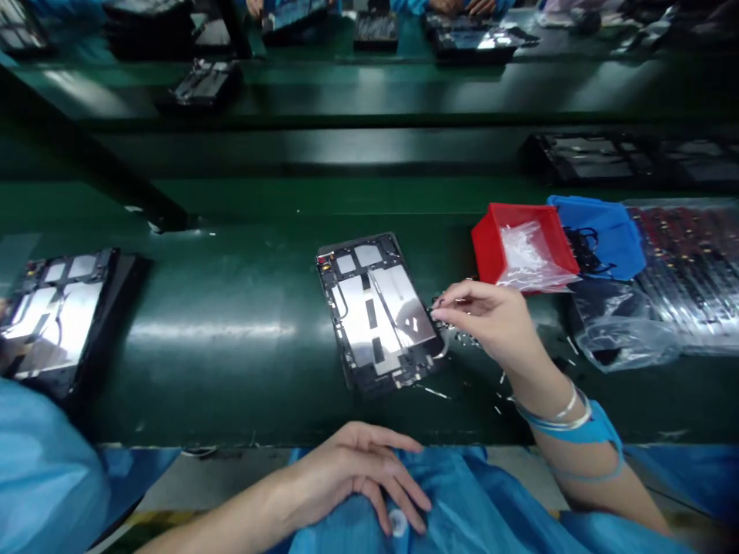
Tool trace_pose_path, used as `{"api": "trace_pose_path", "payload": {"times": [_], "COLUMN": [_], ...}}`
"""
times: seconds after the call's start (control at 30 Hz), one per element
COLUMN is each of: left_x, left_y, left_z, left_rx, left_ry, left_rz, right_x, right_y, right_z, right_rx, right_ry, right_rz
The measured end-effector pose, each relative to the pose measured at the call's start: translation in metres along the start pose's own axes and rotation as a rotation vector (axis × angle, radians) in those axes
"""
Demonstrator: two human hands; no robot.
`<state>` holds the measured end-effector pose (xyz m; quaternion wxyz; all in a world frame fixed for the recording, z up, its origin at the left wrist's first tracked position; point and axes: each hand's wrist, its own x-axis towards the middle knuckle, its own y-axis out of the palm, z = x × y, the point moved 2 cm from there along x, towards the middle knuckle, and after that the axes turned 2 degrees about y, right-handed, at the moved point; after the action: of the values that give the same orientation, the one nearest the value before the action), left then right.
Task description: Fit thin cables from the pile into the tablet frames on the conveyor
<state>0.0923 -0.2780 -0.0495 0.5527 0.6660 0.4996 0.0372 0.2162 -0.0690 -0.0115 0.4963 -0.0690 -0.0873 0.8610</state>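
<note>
An opened tablet (378,312), its silvery battery and dark circuit parts showing, lies slightly turned on the green bench in front of me. Just beyond its right edge, my right hand (485,312) is closed in a pinch around something small and dark, too blurred to name. Small shiny parts (465,337) lie scattered under and beside those fingers. My left hand (366,473) is away from the tablet, below the bench edge by the blue smock (462,500), with its fingers apart and nothing held.
Right of the tablet stand a red bin (485,246) with white pieces in plastic and a blue bin (623,238) with black cables. Beyond lie bagged strips (693,285). Another opened tablet (63,308) rests at left near a co-worker's blue sleeve (46,469). A dark post (115,169) slants across.
</note>
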Motion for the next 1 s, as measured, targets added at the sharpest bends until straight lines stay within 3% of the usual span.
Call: {"api": "trace_pose_path", "payload": {"times": [0.07, 0.2, 0.27, 0.37, 0.53, 0.77, 1.0], "left_x": [-0.008, -0.027, -0.030, -0.024, -0.017, -0.016, -0.014], "left_y": [-0.003, -0.028, -0.042, -0.059, -0.063, -0.059, -0.059], "left_z": [-0.013, -0.059, -0.069, -0.071, -0.066, -0.065, -0.065], "left_rx": [0.309, 1.198, 1.547, 1.885, 2.114, 2.185, 2.149], "left_ry": [0.193, 1.004, 1.186, 1.129, 1.041, 0.966, 1.010], "left_rz": [-0.046, -0.578, -0.763, -0.822, -0.766, -0.764, -0.765], "right_x": [0.007, 0.026, 0.033, 0.038, 0.042, 0.047, 0.055], "right_y": [0.027, 0.078, 0.094, 0.103, 0.104, 0.106, 0.103], "right_z": [0.007, 0.004, -0.005, -0.015, -0.020, -0.016, -0.009], "right_rx": [0.013, 0.029, 0.038, 0.046, 0.007, -0.079, -0.184], "right_ry": [0.051, 0.102, 0.125, 0.131, 0.121, 0.087, 0.053], "right_rz": [0.090, 0.251, 0.286, 0.266, 0.236, 0.287, 0.379]}}
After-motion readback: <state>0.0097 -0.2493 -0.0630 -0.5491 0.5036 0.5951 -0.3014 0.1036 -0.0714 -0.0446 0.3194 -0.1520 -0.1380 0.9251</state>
